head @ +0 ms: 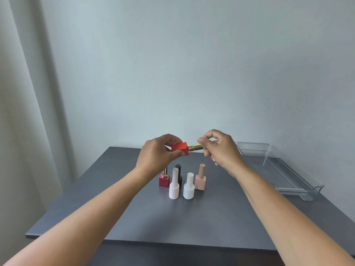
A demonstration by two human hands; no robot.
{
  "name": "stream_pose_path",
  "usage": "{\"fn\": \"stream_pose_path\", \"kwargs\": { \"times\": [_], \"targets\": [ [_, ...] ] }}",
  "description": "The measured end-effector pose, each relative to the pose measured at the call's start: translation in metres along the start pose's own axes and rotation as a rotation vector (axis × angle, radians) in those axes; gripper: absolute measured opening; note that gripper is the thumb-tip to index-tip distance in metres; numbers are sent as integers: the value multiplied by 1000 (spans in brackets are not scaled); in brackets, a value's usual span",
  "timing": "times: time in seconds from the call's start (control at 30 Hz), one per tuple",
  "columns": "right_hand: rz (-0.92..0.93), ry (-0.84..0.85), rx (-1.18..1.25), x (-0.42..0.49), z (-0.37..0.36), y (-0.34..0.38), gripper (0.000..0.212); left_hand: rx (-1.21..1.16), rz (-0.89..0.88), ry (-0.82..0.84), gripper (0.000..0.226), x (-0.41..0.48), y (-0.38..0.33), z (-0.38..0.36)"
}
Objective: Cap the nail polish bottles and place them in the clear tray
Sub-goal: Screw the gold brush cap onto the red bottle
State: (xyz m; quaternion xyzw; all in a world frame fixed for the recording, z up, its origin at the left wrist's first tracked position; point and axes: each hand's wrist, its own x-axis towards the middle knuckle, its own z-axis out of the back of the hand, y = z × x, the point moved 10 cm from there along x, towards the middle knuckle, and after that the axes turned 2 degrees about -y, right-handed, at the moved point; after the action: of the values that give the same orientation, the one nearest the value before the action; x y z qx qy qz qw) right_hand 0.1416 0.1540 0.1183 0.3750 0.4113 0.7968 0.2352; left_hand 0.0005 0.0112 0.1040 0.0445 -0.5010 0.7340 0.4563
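Note:
My left hand (156, 153) grips a red square nail polish bottle (180, 148), held sideways above the table. My right hand (219, 146) pinches its gold cap (195, 147), which meets the bottle's neck. Below stand several more bottles: a dark red square one with a rose-gold cap (164, 179), a pale pink ribbed one (174, 184), a black one (179, 172) partly hidden behind it, a white one (188, 186) and a beige-pink one (200, 177). The clear tray (272, 166) lies at the right with nothing in it.
The dark grey table (172, 217) ends in a front edge near me and a left edge by a pale curtain (23, 112). A plain wall stands behind. The tray overhangs toward the table's right side.

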Motion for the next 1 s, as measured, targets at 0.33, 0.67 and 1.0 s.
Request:
{"fn": "stream_pose_path", "kwargs": {
  "times": [0.33, 0.67, 1.0],
  "targets": [
    [-44, 147, 237, 0, -9, -4, 8, -38, 33, -20, 27, 3, 1, 7],
    [-126, 21, 23, -2, 2, -9, 63, -18, -1, -15, 29, -1, -4, 6],
    [-69, 130, 194, -4, -9, -6, 13, -10, 16, -17, 24, 0, 3, 1]
  ]
}}
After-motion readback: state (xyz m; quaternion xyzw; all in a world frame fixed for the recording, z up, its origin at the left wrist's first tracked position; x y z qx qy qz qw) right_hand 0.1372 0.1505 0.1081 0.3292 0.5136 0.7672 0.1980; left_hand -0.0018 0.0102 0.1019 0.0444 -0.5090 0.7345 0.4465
